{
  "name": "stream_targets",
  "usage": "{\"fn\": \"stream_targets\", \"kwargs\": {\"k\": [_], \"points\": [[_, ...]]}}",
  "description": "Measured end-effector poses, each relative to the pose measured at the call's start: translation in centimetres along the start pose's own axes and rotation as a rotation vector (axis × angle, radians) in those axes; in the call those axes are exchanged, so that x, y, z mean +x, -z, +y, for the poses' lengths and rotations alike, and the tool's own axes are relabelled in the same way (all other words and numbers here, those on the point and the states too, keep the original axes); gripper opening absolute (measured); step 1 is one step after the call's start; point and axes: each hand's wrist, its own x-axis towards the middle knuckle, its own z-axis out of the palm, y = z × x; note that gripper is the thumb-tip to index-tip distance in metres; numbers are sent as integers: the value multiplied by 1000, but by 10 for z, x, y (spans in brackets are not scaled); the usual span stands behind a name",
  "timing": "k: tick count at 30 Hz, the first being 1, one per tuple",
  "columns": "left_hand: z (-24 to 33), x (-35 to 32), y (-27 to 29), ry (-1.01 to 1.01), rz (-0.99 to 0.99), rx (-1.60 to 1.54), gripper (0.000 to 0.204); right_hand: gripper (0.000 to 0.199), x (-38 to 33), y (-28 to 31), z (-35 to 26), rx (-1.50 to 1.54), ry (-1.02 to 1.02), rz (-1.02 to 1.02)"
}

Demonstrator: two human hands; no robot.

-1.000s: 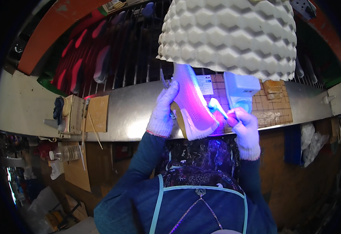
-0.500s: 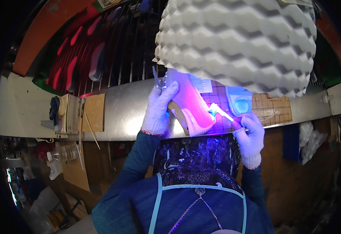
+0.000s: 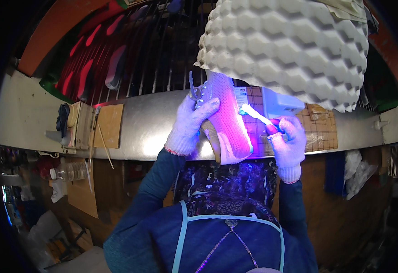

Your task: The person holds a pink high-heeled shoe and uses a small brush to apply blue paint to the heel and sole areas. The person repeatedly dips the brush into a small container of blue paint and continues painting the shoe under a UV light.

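Note:
A mesh shoe upper (image 3: 228,120) on a last, pink and violet under purple light, is tilted over the bench with its heel toward me. My gloved left hand (image 3: 190,120) is closed on its ankle side, thumb across the mesh. In my gloved right hand (image 3: 289,143), bare fingertips pinch the handle of a brush (image 3: 257,114). Its bristle end, glowing blue-white, meets the lower right edge of the upper about midway along. A bright bluish line runs along that edge to the heel. Beyond the brush stands a pale container (image 3: 278,105), partly covered by foam.
A large bumpy foam sheet (image 3: 285,50) hangs over the far side, hiding the shoe's toe. Shoe soles (image 3: 86,77) lie on the barred rack at far left. The metal bench (image 3: 149,123) holds a brown board (image 3: 109,127), thin sticks (image 3: 104,144) and a gridded sheet (image 3: 319,132).
The brush has moved from near the heel up along the shoe's edge toward its middle. My left hand still holds the shoe, and the whole view has shifted slightly.

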Motion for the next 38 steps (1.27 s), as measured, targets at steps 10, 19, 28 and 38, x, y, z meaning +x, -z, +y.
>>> {"fn": "stream_targets", "kwargs": {"k": [10, 19, 28, 38], "points": [[16, 8, 0, -56, 18, 109, 33, 17, -2, 20, 10, -39, 68, -114], [27, 12, -5, -47, 76, 93, 22, 16, -2, 22, 17, -4, 69, -94], [34, 5, -16, 58, 131, 14, 18, 17, 8, 26, 11, -174, 289, 40], [28, 16, -6, 227, 105, -113, 24, 17, 21, 31, -2, -194, 320, 36]]}}
